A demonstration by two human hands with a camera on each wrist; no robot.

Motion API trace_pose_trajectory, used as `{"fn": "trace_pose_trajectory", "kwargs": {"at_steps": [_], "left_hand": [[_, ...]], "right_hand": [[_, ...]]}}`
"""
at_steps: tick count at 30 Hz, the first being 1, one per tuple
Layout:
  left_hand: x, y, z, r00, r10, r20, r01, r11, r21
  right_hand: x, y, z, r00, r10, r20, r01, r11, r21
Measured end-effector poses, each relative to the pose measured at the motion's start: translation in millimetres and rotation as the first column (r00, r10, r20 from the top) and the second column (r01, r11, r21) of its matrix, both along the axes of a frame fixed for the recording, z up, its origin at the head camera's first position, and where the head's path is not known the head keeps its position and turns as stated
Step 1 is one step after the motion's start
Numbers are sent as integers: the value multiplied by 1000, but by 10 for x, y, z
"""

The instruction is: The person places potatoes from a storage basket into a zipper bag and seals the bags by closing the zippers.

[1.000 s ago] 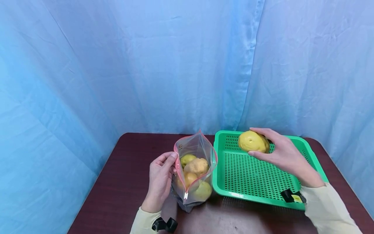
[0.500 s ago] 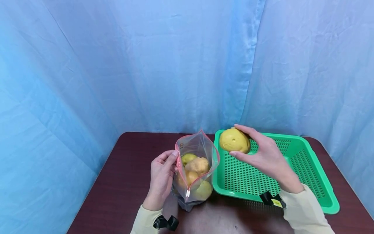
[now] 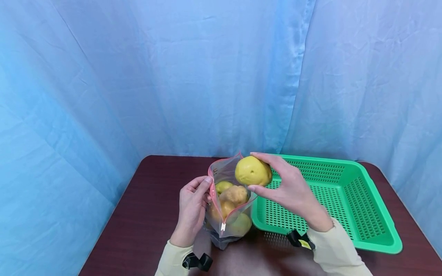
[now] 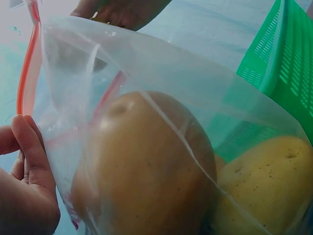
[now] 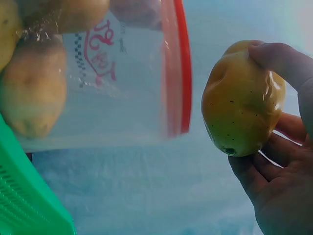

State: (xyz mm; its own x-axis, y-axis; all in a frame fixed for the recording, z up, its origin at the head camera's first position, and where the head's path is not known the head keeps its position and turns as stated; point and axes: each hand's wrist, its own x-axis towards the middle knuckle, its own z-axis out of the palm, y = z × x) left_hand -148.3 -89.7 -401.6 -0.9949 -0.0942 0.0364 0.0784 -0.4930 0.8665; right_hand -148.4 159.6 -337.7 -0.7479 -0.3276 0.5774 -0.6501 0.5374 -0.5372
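My left hand pinches the pink rim of a clear zip bag between thumb and fingers. The bag stands on the table with its mouth spread and its white slider at the near corner. Inside it lie several potatoes, brown and yellow-green, which the left wrist view shows through the plastic. With thumb and fingers, my right hand grips a yellow potato over the right side of the bag's mouth. In the right wrist view that potato is apart from the bag's red edge.
A green perforated basket stands on the table just right of the bag, partly under my right forearm. The dark brown table extends to the left. A blue curtain hangs behind the table's far edge.
My right hand has carried the yellow potato leftward from above the basket to over the bag's mouth. My left hand keeps its pinch on the rim and has hardly moved.
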Motion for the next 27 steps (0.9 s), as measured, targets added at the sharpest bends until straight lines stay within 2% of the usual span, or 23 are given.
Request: {"fn": "trace_pose_trajectory", "kwargs": {"at_steps": [7,15,19,24,27], "left_hand": [[-4,9,9,1000,6,6,-6,1000,-2],[-14,12,11,1000,9,18,-9,1000,-2],[-15,15,17,1000,9,20,-9,1000,5],[-16,4,21,1000,6,21,-6,1000,6],[-17,-4,19,1000,8,25,-8,1000,1]], "right_hand": [[-52,-169,-49,994,78,-73,-76,997,32],[-110,-286,-160,983,103,-155,-76,983,169],[-131,-348,-196,982,102,-160,-60,967,246],[-155,-427,-179,991,78,-112,-37,944,328],[-180,-466,-171,990,89,-110,-44,933,356]]}}
